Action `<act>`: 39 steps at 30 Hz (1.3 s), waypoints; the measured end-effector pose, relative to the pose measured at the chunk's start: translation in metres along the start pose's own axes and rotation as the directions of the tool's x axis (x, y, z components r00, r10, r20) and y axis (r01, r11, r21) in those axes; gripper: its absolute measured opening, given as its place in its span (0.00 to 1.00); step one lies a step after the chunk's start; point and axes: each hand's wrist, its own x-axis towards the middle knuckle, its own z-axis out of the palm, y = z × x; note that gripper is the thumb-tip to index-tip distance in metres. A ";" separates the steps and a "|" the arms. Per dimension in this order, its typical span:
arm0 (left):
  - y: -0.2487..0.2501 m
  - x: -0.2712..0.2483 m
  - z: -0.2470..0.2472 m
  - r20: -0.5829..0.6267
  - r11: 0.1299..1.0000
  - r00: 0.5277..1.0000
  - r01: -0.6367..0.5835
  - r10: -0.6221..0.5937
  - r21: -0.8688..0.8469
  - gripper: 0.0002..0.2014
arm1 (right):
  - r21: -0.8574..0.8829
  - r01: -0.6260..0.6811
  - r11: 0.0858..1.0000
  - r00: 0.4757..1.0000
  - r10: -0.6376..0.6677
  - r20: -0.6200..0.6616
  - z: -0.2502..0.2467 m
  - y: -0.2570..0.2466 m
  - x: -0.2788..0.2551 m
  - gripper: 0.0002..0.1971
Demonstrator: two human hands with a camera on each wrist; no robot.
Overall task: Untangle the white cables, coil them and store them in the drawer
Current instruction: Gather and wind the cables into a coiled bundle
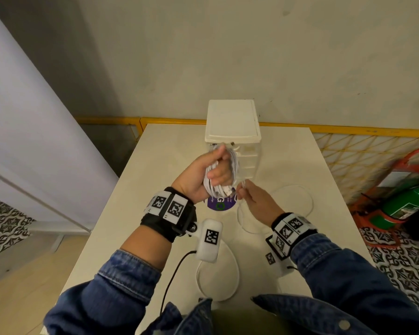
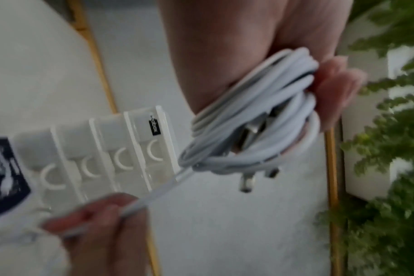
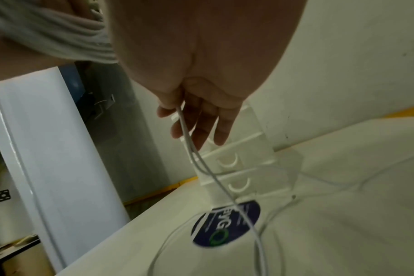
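My left hand (image 1: 203, 175) is raised in front of the white drawer unit (image 1: 232, 122) and grips a coil of white cables (image 1: 234, 165). In the left wrist view the coil (image 2: 255, 115) is wound round the fingers (image 2: 336, 89), with two plugs (image 2: 247, 184) hanging from it. A single strand (image 2: 158, 192) runs from the coil to my right hand (image 1: 254, 201), which pinches it just below and to the right. From that hand the cable (image 3: 189, 142) drops to the table and lies there in loose loops (image 1: 300, 192). All drawers (image 2: 102, 142) look closed.
The white table (image 1: 155, 180) carries a round purple sticker (image 1: 218, 205) below the hands and another cable loop (image 1: 235, 274) near my body. A yellow mesh fence (image 1: 348, 146) runs behind, with a green fire extinguisher (image 1: 406, 204) at the right. A plant (image 2: 390, 168) stands nearby.
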 end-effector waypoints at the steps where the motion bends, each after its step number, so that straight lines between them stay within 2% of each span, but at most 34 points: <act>1: 0.001 0.002 0.001 -0.022 0.995 0.998 -0.061 0.060 -0.077 0.12 | 0.000 -0.015 1.000 0.999 0.015 0.028 0.007 -0.001 -0.002 0.12; 3: 0.003 0.006 0.004 -0.144 0.967 0.977 -0.183 0.158 -0.179 0.12 | 0.011 -0.041 0.999 0.995 0.039 0.088 0.019 -0.002 -0.007 0.11; 4: 0.005 0.008 0.006 -0.245 0.954 0.949 -0.245 0.199 -0.174 0.12 | 0.024 -0.043 0.999 0.993 0.041 0.111 0.024 -0.003 -0.009 0.09; 6: 0.007 0.010 0.006 -0.429 0.932 0.860 -0.349 0.276 -0.099 0.12 | 0.061 -0.033 0.998 0.991 0.025 0.130 0.027 -0.009 -0.013 0.07; 8: 0.009 0.011 0.001 -0.557 0.915 0.758 -0.403 0.340 0.011 0.11 | 0.113 -0.023 0.993 0.988 0.005 0.151 0.025 -0.020 -0.015 0.09; 11: 0.007 0.009 -0.010 -0.628 0.885 0.626 -0.362 0.463 0.292 0.08 | 0.125 0.028 0.992 0.984 -0.049 0.169 0.017 -0.036 -0.015 0.16; 13: 0.003 0.005 -0.015 -0.601 0.829 0.587 -0.257 0.542 0.497 0.04 | 0.056 0.085 0.995 0.977 -0.095 0.194 0.011 -0.045 -0.014 0.19; 14: 0.002 0.003 -0.017 -0.587 0.787 0.575 -0.178 0.570 0.590 0.06 | 0.021 0.113 0.993 0.975 -0.115 0.192 0.008 -0.048 -0.012 0.19; 17: -0.003 -0.001 -0.026 -0.532 0.627 0.594 0.059 0.603 0.777 0.06 | 0.018 0.151 0.988 0.977 -0.152 0.149 -0.004 -0.055 -0.008 0.15; 20: -0.013 -0.002 -0.032 -0.493 0.487 0.678 0.222 0.545 0.844 0.15 | -0.064 0.131 0.989 0.982 -0.121 0.148 -0.017 -0.062 -0.005 0.09; 22: -0.020 -0.002 -0.033 -0.475 0.427 0.736 0.276 0.483 0.861 0.17 | -0.169 0.128 0.977 0.983 -0.103 0.151 -0.023 -0.063 -0.003 0.08; 24: -0.022 -0.002 -0.032 -0.474 0.423 0.789 0.304 0.391 0.854 0.14 | -0.232 0.113 0.966 0.982 -0.073 0.172 -0.028 -0.064 -0.002 0.08; 27: -0.021 -0.001 -0.033 -0.464 0.374 0.851 0.358 0.246 0.856 0.09 | -0.231 0.165 0.959 0.963 -0.106 0.248 -0.037 -0.061 -0.004 0.11; 29: -0.020 -0.003 -0.032 -0.445 0.289 0.880 0.387 0.169 0.875 0.18 | -0.170 0.214 0.962 0.962 -0.178 0.205 -0.044 -0.059 -0.004 0.11; 30: -0.019 -0.006 -0.029 -0.440 0.282 0.892 0.397 0.107 0.873 0.22 | -0.126 0.225 0.966 0.968 -0.208 0.138 -0.048 -0.059 -0.004 0.09; 32: -0.018 -0.012 -0.021 -0.421 0.383 0.905 0.410 -0.059 0.828 0.30 | -0.056 0.232 0.971 0.972 -0.233 -0.023 -0.054 -0.058 -0.002 0.06; 34: -0.019 -0.015 -0.010 -0.348 0.493 0.922 0.386 -0.171 0.780 0.32 | -0.040 0.235 0.971 0.961 -0.239 -0.140 -0.055 -0.057 0.002 0.04; 36: -0.021 -0.014 -0.005 -0.292 0.575 0.929 0.369 -0.225 0.730 0.28 | -0.019 0.258 0.966 0.948 -0.257 -0.187 -0.055 -0.054 0.006 0.03; 39: -0.020 -0.011 -0.004 -0.282 0.712 0.923 0.383 -0.263 0.589 0.13 | 0.086 0.249 0.965 0.952 -0.227 -0.205 -0.053 -0.042 0.011 0.07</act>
